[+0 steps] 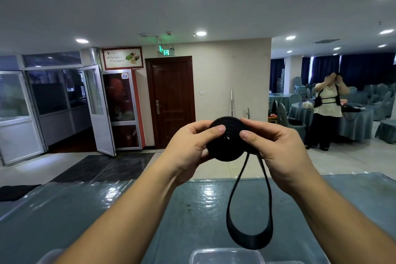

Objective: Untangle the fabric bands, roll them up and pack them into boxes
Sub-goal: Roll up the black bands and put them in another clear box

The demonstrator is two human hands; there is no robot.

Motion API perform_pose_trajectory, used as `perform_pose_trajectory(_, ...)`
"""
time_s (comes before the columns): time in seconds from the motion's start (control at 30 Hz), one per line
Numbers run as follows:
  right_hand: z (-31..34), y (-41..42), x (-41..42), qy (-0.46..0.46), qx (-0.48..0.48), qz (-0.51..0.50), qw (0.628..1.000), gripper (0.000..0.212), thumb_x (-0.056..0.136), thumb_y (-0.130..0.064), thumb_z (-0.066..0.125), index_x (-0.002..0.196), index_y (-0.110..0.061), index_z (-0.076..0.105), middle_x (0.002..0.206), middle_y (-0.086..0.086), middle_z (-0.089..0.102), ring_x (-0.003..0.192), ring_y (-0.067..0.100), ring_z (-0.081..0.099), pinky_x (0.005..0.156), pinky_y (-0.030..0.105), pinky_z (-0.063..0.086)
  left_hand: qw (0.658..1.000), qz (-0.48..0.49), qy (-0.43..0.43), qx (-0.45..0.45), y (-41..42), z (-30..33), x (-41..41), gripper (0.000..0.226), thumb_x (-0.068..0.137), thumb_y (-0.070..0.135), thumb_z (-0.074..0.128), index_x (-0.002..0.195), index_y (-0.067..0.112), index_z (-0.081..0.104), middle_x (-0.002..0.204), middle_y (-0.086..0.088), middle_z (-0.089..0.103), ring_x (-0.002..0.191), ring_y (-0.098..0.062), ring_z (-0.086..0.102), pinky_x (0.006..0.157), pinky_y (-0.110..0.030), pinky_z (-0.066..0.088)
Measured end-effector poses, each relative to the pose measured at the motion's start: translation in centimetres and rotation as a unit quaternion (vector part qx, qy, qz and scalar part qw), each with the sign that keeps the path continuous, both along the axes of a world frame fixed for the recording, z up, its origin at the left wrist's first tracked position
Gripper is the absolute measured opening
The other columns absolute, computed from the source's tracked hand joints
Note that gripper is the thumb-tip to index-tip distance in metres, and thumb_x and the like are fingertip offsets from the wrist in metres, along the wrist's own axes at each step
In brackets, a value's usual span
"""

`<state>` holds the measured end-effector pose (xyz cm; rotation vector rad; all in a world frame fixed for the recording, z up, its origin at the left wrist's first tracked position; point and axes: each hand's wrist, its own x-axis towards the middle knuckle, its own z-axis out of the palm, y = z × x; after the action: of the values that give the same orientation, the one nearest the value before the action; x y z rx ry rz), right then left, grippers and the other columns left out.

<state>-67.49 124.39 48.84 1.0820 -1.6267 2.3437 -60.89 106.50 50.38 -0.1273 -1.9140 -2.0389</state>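
Observation:
A black fabric band, wound into a thick roll (227, 146), is held up at chest height between both hands. My left hand (190, 146) grips the roll's left side, thumb pressed on its face. My right hand (276, 148) pinches the right side with thumb and fingers. The unrolled tail of the band (249, 236) hangs down from the roll in a long loop above the table. A clear plastic box (227, 256) sits at the near table edge, right under the loop; only its top shows.
A table with a glossy blue-grey cover (107, 210) lies below my arms. Black cloth (15, 192) rests at its far left. A person (327, 111) stands at the right by round covered tables and chairs. A brown door (171, 100) faces me.

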Motion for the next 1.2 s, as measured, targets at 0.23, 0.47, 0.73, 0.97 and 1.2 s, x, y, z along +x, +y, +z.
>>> perform_pose_trajectory(0.23, -0.2, -0.1, 0.0, -0.030, 0.005, 0.031, 0.999, 0.026, 0.084, -0.002, 0.072, 0.108, -0.011, 0.077, 0.100, 0.008, 0.081, 0.095, 0.022, 0.078, 0.080, 0.026, 0.062, 0.998, -0.012, -0.023, -0.049, -0.6, 0.4, 0.3, 0.027, 0.094, 0.020, 0.071, 0.118, 0.007, 0.075, 0.113, -0.017, 0.076, 0.096, -0.021, 0.073, 0.074, -0.028, 0.059)
perform_pose_trajectory(0.47, -0.3, 0.1, -0.3, -0.020, 0.012, 0.005, 1.000, 0.022, 0.086, -0.004, 0.073, 0.106, -0.010, 0.078, 0.099, 0.009, 0.081, 0.099, 0.026, 0.077, 0.090, 0.033, 0.062, 0.999, -0.014, -0.015, -0.041, -0.5, 0.0, 0.1, 0.027, 0.094, 0.014, 0.071, 0.120, 0.008, 0.074, 0.119, -0.021, 0.073, 0.102, -0.025, 0.073, 0.084, -0.039, 0.061)
perform_pose_trajectory(0.73, -0.9, -1.1, 0.0, -0.051, -0.052, 0.014, 0.997, 0.027, 0.088, -0.003, 0.071, 0.114, -0.011, 0.076, 0.104, 0.008, 0.080, 0.100, 0.020, 0.077, 0.082, 0.025, 0.060, 0.999, -0.001, 0.015, 0.034, 0.6, -0.9, -0.5, 0.025, 0.096, 0.017, 0.069, 0.119, 0.007, 0.074, 0.115, -0.019, 0.074, 0.105, -0.027, 0.070, 0.102, -0.050, 0.054)
perform_pose_trajectory(0.97, -1.1, -0.5, -0.8, -0.034, 0.024, 0.023, 0.999, 0.025, 0.087, -0.002, 0.072, 0.109, -0.013, 0.078, 0.101, 0.009, 0.080, 0.100, 0.027, 0.077, 0.086, 0.032, 0.062, 0.997, -0.012, -0.024, -0.073, -0.6, -0.3, -0.1, 0.026, 0.093, 0.013, 0.073, 0.118, 0.007, 0.075, 0.112, -0.018, 0.076, 0.096, -0.024, 0.074, 0.074, -0.026, 0.058)
perform_pose_trajectory(1.2, -1.7, -1.0, -1.0, -0.037, -0.018, -0.004, 0.999, 0.026, 0.088, -0.005, 0.072, 0.111, -0.015, 0.077, 0.103, 0.005, 0.081, 0.099, 0.020, 0.077, 0.084, 0.030, 0.062, 1.000, 0.000, -0.012, 0.010, -0.2, -1.3, -1.0, 0.025, 0.095, 0.018, 0.071, 0.118, 0.009, 0.075, 0.108, -0.011, 0.076, 0.101, -0.023, 0.070, 0.099, -0.044, 0.055)
